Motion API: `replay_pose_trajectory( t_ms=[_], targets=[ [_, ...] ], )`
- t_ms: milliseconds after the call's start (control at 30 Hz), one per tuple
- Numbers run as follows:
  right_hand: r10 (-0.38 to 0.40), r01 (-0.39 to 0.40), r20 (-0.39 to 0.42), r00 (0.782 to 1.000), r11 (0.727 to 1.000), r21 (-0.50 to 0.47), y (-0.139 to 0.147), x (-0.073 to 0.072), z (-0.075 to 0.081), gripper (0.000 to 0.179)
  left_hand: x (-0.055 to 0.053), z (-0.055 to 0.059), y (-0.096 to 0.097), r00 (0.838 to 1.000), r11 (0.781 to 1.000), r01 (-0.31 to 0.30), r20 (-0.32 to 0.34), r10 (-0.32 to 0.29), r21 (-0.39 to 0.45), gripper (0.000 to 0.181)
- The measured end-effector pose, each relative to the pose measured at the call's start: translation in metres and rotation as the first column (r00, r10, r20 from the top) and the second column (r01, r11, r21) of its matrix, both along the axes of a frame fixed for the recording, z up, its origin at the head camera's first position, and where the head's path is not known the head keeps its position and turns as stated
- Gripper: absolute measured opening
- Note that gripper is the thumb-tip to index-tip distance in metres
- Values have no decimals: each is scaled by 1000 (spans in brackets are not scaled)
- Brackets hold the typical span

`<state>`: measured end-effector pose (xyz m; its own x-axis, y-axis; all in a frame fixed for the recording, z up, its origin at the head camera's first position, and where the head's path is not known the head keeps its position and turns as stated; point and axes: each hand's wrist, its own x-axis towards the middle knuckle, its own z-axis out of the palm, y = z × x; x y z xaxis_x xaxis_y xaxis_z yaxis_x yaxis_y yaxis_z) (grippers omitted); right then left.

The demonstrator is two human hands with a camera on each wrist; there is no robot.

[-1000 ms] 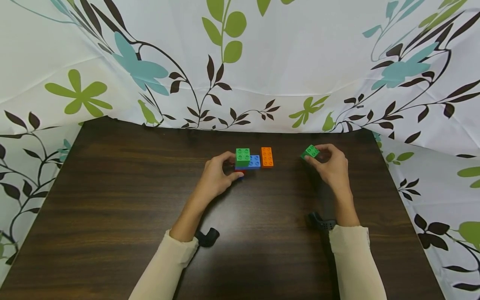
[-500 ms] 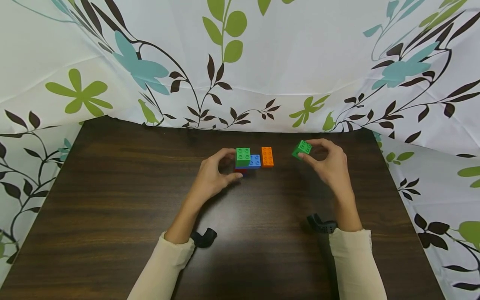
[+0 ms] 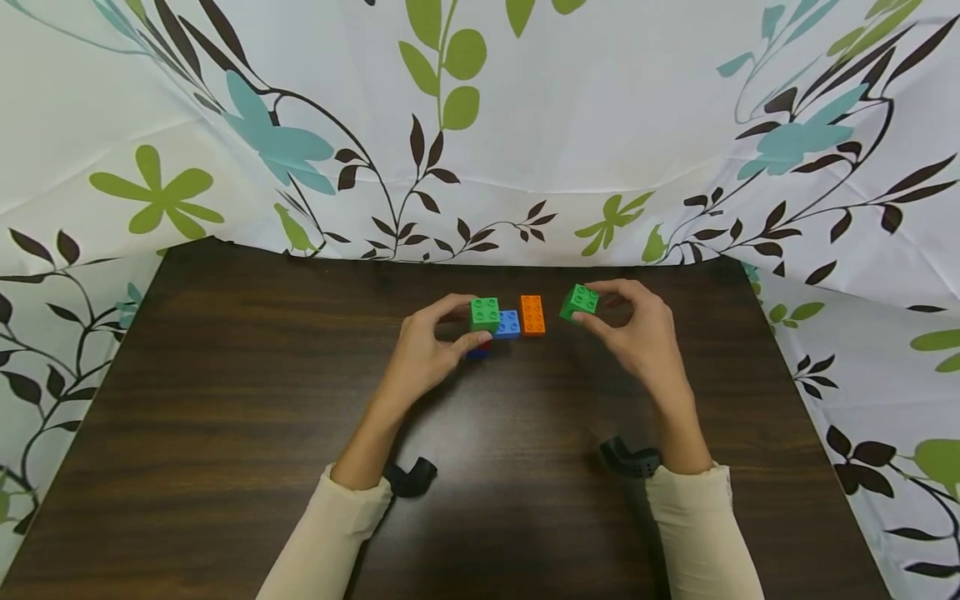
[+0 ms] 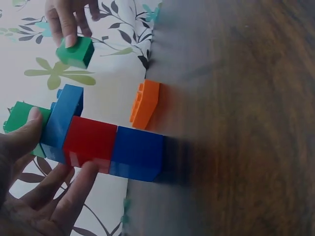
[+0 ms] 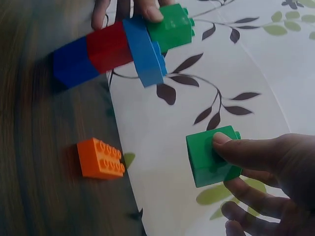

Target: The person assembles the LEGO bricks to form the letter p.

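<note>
Any lettering on the studs is too small to read from here; identify parts by colour. The stack stands upright on the dark wood-grain surface. Order, base to top: dark blue block, red block, light blue brick, upper green block. Sides are smooth and slightly glossy. The light blue brick is longer than its neighbours and projects toward the person's right, studs exposed there; the upper green block covers its left part and shows four studs.

Left hand: the grip holds the stack, thumb against the upper green block, one fingertip against the red block.

Right hand: the grip is narrow, pinching the held green block between thumb and fingers. This part is raised clear of the surface, tilted, four studs visible.

The orange brick rests studs up, two rows of four, between the stack and the held green block, touching neither. Its long side points away from the person.

Behind the surface hangs a white cloth printed with foliage.
</note>
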<state>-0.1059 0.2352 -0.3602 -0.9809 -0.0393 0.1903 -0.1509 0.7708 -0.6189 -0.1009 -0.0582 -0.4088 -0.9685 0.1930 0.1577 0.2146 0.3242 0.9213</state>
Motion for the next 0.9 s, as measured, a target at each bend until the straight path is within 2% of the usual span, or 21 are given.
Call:
replay_pose_trajectory(
  t_ms=[300,900],
  targets=[
    [40,-41,-14,999,999,-6,-15,2,4,42,0,-4,2,1000,999,-14,1,14,31,40],
    [137,-141,-51,989,987,-76,-42,4,10,44,-1,-4,4,1000,1000,-19,-12,19,18,38]
  ],
)
